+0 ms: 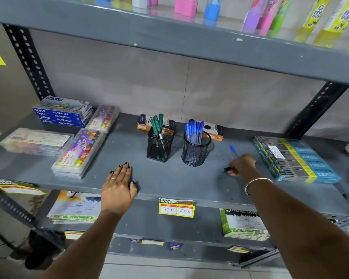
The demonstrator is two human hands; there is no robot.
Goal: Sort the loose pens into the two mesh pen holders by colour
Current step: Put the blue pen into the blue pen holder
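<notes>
Two black mesh pen holders stand mid-shelf. The square holder [159,144] holds several green pens [157,123]. The round holder [194,152] to its right holds several blue pens [193,129]. Right of the round holder my right hand [242,165] is closed around a green pen [227,169] whose tip sticks out to the left, low over the shelf. A loose blue pen [233,149] lies on the shelf just behind that hand. My left hand [119,184] rests flat, fingers spread, on the shelf's front edge, left of the square holder.
Oil pastel boxes [61,115] and crayon packs [79,153] fill the shelf's left side. A blue-yellow pack [296,160] lies at the right. Two small boxes [145,122] stand behind the holders. A price tag [177,208] hangs on the shelf edge. Another shelf [189,43] runs overhead.
</notes>
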